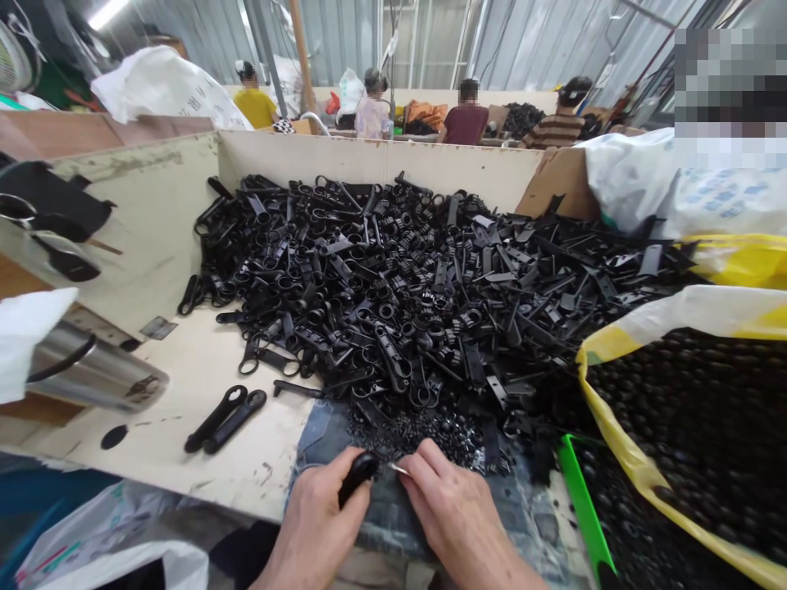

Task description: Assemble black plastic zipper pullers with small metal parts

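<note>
My left hand (325, 512) is closed around a black plastic part (359, 475) whose rounded end sticks up between thumb and fingers. Just to its right, my right hand (443, 500) pinches a thin, shiny metal piece (398, 469), its tip pointing at the black part with a small gap between. What kind of tool or pin it is cannot be made out. Both hands are over a worn blue cloth mat (393, 520). Beyond them lies a scatter of small dark pieces (424, 434), in front of a large heap of black plastic parts (369, 279) with ring ends and flat blades.
Two long black handles (226, 419) lie on the board at left, near a steel tumbler (102, 369). At right stand a green tray (584, 508) and a yellow-edged sack (599, 393) of small black pieces. A pale wooden wall (369, 156) borders the heap; people sit beyond.
</note>
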`<move>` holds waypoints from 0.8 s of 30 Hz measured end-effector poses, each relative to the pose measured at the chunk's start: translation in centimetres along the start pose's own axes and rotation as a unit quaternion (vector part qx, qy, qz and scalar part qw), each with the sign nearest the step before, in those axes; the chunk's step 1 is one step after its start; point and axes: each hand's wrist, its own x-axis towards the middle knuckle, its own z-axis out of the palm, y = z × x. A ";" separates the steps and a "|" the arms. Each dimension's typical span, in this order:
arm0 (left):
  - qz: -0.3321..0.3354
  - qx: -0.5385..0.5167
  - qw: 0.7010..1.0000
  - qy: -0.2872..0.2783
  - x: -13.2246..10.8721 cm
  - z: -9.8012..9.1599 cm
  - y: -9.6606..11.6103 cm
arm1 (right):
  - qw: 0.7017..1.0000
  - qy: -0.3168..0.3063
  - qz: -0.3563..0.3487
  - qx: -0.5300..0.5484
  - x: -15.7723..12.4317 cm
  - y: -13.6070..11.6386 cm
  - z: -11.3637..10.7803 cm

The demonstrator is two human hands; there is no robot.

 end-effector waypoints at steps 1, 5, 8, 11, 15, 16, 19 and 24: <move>-0.013 -0.012 1.000 0.016 -0.1 0.0 -0.1 | 1.000 -0.002 0.004 0.018 0.0 0.1 -0.1; 0.008 0.004 1.000 0.027 -0.6 0.5 -0.5 | 0.985 0.005 0.033 0.168 -0.7 0.8 -1.3; 0.099 0.079 0.991 0.048 -0.5 1.5 -0.4 | 0.978 0.016 0.023 0.209 -1.7 0.9 -1.6; 0.165 0.136 0.974 0.081 -0.1 2.4 -0.4 | 0.979 0.020 0.000 0.205 -2.6 0.5 -1.2; 0.176 0.134 0.972 0.080 -0.2 2.8 -0.6 | 0.975 0.027 0.004 0.221 -2.9 0.3 -1.0; 0.171 0.121 0.975 0.077 -0.4 2.8 -0.5 | 0.972 0.036 0.010 0.232 -2.9 0.3 -1.1; 0.092 0.035 0.995 0.022 -1.1 2.8 0.0 | 0.959 0.064 0.022 0.275 -2.8 0.3 -1.8; -0.100 -0.242 0.951 -0.163 -1.8 2.7 0.7 | 0.945 0.096 -0.027 0.313 -3.1 -0.3 -2.1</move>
